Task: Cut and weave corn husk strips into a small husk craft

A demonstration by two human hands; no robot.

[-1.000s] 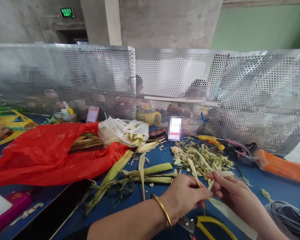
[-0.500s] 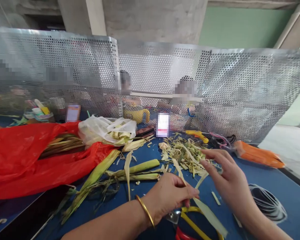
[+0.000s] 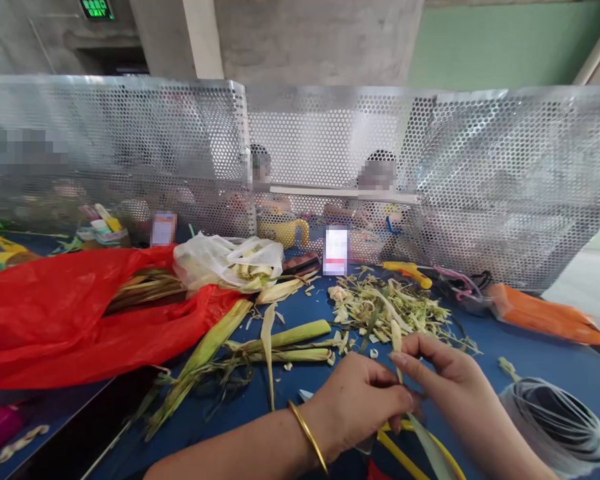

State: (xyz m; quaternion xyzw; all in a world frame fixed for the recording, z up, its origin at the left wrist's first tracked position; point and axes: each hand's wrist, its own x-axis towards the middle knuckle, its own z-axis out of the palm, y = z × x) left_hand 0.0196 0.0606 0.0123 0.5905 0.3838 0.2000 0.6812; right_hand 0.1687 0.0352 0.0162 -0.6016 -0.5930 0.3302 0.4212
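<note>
My left hand (image 3: 367, 397), with a gold bangle on its wrist, is closed on a pale corn husk strip (image 3: 433, 448) that hangs down from its fingers. My right hand (image 3: 443, 373) pinches the upper part of the same strip between thumb and fingers, touching or nearly touching the left fingertips. Below them lies a tool with yellow and red handles (image 3: 397, 455), partly hidden by the left hand and the husk. Left of my hands rest green corn husks (image 3: 300, 331) and a narrow dry husk strip (image 3: 267, 347). Beyond the hands spreads a pile of husk scraps (image 3: 410, 303).
A red plastic bag (image 3: 80, 320) and a white bag (image 3: 220, 260) lie left. A phone (image 3: 336, 250) stands before the perforated metal screen (image 3: 330, 127), with people behind it. Rightward are a yellow glue gun (image 3: 410, 272), an orange packet (image 3: 545, 313) and coiled grey cord (image 3: 560, 420).
My right hand has come down and left from above the scraps and now pinches the husk strip beside my left hand. The view has shifted slightly left.
</note>
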